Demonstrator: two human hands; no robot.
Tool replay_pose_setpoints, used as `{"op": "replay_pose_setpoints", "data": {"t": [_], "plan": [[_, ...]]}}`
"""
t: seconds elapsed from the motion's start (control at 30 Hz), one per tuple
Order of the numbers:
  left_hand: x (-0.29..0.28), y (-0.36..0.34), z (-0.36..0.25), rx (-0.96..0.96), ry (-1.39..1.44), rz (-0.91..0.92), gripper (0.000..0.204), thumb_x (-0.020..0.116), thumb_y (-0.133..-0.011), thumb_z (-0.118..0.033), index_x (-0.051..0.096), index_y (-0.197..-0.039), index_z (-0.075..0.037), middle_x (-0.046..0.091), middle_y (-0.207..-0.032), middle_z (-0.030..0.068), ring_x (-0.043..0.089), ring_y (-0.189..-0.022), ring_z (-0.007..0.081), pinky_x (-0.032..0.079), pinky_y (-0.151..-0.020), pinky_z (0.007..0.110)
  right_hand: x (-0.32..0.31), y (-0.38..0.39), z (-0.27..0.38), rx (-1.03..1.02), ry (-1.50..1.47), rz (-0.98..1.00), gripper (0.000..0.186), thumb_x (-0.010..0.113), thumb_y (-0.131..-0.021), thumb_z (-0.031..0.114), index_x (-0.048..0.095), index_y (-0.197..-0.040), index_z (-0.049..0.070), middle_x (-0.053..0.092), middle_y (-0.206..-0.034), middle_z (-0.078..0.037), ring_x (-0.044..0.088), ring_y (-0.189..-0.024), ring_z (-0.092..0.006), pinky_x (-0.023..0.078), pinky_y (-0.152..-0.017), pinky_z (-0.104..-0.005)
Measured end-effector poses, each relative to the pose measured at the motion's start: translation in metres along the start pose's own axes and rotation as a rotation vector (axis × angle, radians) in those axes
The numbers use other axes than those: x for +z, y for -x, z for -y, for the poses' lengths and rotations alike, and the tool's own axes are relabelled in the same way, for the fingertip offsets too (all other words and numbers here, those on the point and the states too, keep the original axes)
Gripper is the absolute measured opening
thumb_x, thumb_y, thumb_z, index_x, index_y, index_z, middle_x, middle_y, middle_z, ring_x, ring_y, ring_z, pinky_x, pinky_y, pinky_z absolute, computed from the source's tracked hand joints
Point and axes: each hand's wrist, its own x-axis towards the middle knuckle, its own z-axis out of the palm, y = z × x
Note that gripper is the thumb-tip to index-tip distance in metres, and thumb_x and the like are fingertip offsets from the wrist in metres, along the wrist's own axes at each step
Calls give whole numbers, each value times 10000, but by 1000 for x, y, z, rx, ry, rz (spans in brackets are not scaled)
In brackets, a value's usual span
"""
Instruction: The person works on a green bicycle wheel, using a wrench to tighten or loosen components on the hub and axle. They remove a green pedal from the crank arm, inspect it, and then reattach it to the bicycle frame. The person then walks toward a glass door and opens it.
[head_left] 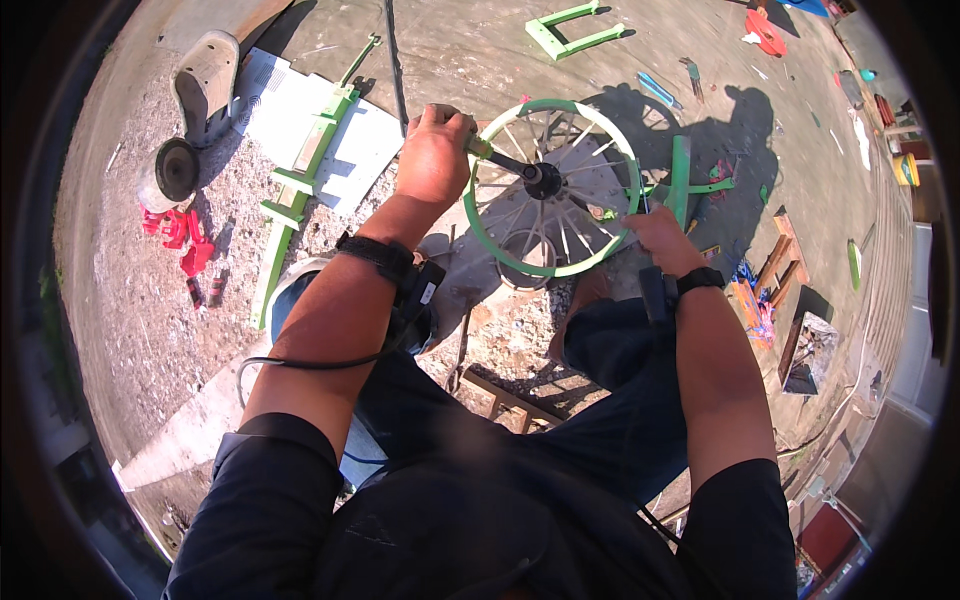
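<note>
A wheel [555, 270] with a green rim and pale spokes stands tilted in front of me, between my hands. A dark axle [508, 163] sticks out of its black hub towards the left and ends in a green piece [480, 148]. My left hand [435, 150] is closed round that end. My right hand [665, 240] is closed at the right side of the rim, its fingertips against it. A thin dark rod shows just above those fingers; whether the hand holds it too, I cannot tell.
A green metal frame bar [305, 170] lies at left by white sheets [365, 150], red pieces [182, 235] and a grey curved shell [208, 85]. Farther off lie a green U-shaped frame [570, 35] and pliers [692, 78]. A green tube [680, 180] and wooden pieces [780, 260] are at right.
</note>
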Motion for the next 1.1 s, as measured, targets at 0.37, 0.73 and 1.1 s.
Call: {"op": "replay_pose_setpoints", "data": {"t": [0.37,0.73,1.1], "plan": [[11,6,-7,97,-111,137,248,591,-786,-65,677,-1015,-110,598,-1035,137,557,-969,356,483,-848,418,6,-43,-89,-748,445,113,243,653,-821,198,599,-960,8,525,-705,-60,481,-524,-174,390,-450,-356],[3,-4,-24,-5,-97,235,253,602,-817,-122,677,-1058,-150,607,-1021,154,606,-943,383,520,-804,437,-27,32,19,-65,68,-133,324,676,-813,214,678,-1085,39,681,-911,-134,642,-876,-259,496,-798,-361],[1,-12,-36,-52,-113,267,290,587,-835,-144,663,-1112,-178,613,-1060,140,622,-969,380,536,-796,451,-54,103,96,-169,-459,-103,427,628,-919,200,511,-1296,38,709,-975,-17,345,-455,-30,375,-539,-228]]}}
